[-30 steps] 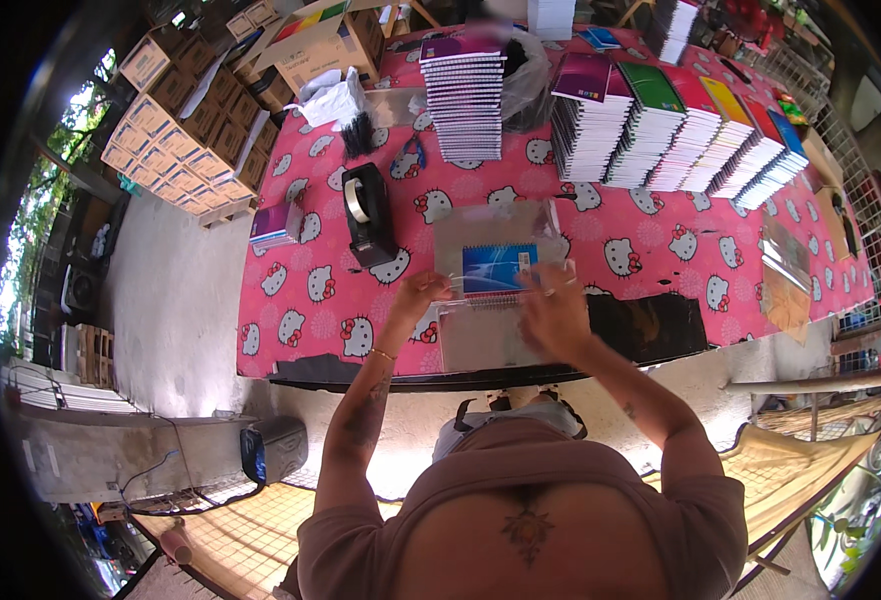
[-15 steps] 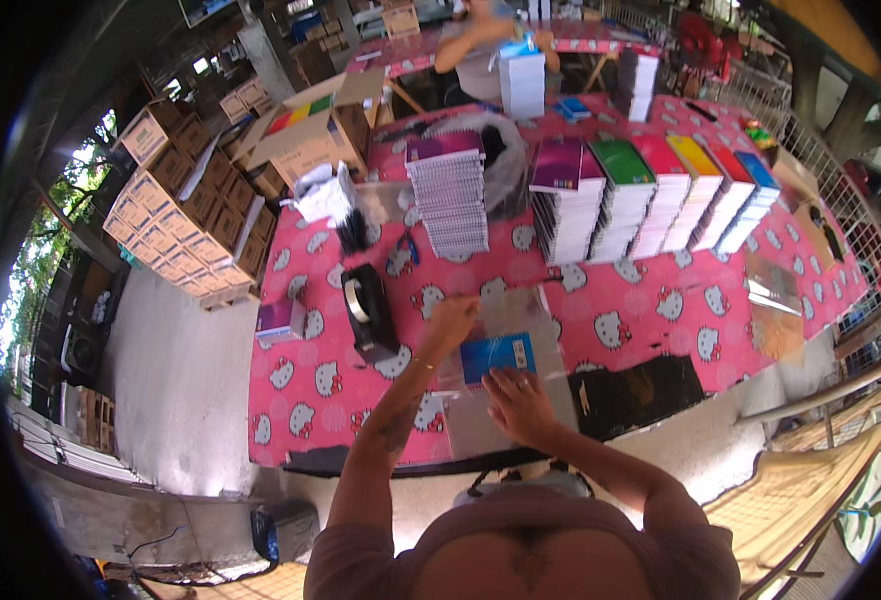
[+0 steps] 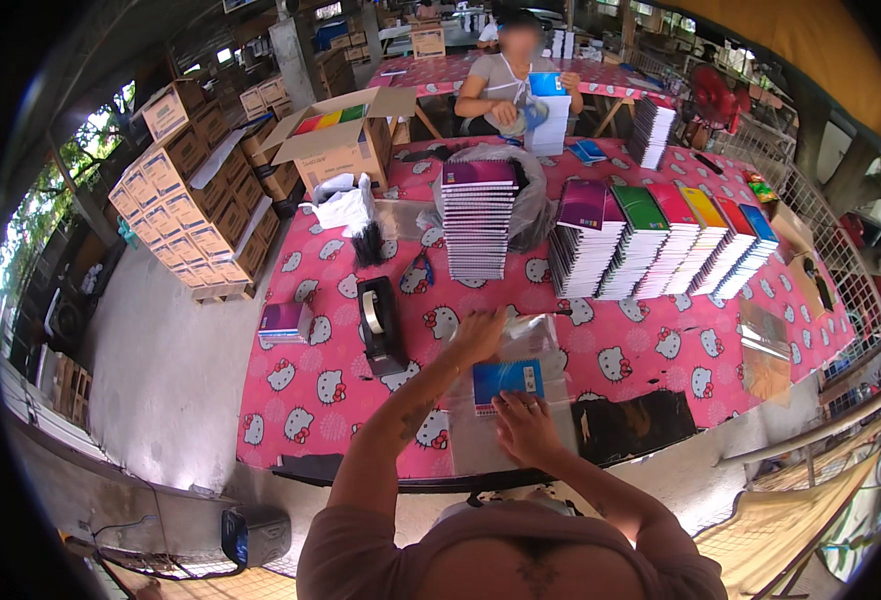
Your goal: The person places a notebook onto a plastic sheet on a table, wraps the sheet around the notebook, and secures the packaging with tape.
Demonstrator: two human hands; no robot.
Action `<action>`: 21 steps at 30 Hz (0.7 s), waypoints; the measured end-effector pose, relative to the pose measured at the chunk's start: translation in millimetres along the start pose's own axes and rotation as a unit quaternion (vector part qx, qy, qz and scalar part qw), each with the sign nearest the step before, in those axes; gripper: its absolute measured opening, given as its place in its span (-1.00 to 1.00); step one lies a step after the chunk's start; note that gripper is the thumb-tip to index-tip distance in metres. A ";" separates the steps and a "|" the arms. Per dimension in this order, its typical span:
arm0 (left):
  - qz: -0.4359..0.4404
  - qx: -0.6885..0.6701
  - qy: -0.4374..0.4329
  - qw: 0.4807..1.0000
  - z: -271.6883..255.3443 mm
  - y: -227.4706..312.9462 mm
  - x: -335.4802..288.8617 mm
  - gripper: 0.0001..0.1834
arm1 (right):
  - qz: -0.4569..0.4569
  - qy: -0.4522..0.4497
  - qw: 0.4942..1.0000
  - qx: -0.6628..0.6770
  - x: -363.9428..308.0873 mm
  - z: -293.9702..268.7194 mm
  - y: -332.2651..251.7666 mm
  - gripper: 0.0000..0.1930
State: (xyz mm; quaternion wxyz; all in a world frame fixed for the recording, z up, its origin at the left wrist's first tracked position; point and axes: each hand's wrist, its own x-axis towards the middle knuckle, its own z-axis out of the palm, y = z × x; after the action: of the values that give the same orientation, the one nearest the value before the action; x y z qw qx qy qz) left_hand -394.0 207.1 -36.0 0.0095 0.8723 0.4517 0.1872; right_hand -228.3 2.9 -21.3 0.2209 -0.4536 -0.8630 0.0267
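Note:
A blue notebook (image 3: 506,379) with a spiral-like near edge lies on clear plastic sleeves (image 3: 468,437) at the near side of the table. My right hand (image 3: 526,424) rests on the notebook's near edge, its fingers stretched out flat. Beyond the notebook's far left corner, my left hand (image 3: 479,336) is at the far part of the plastic with its fingers curled down. What those fingers pinch, if anything, is hidden. A black tape dispenser (image 3: 384,338) stands left of my left hand.
Tall stacks of purple notebooks (image 3: 477,220) and several other colours (image 3: 660,245) stand across the pink tablecloth. Pliers (image 3: 420,268), a small purple notebook pile (image 3: 285,322) and a black patch (image 3: 635,423) lie nearer. A co-worker (image 3: 510,85) handles blue notebooks opposite. Cartons (image 3: 185,215) are stacked at left.
The view has tilted up, showing more of the far side. My left hand has shifted slightly away and rightward over the plastic; my right hand stays on the notebook. The co-worker's raised arm has come down.

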 end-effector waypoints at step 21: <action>-0.076 -0.065 0.081 0.992 -25.5 122.4 -96.4 -0.91 | -0.058 0.029 0.997 -0.044 -10.0 29.5 23.3 -0.43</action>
State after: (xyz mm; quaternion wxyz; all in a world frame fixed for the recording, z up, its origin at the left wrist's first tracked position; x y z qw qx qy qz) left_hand -356.8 54.5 -20.2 0.0441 0.8148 0.5027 0.2854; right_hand -217.3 13.2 -57.2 0.2268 -0.4131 -0.8812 -0.0375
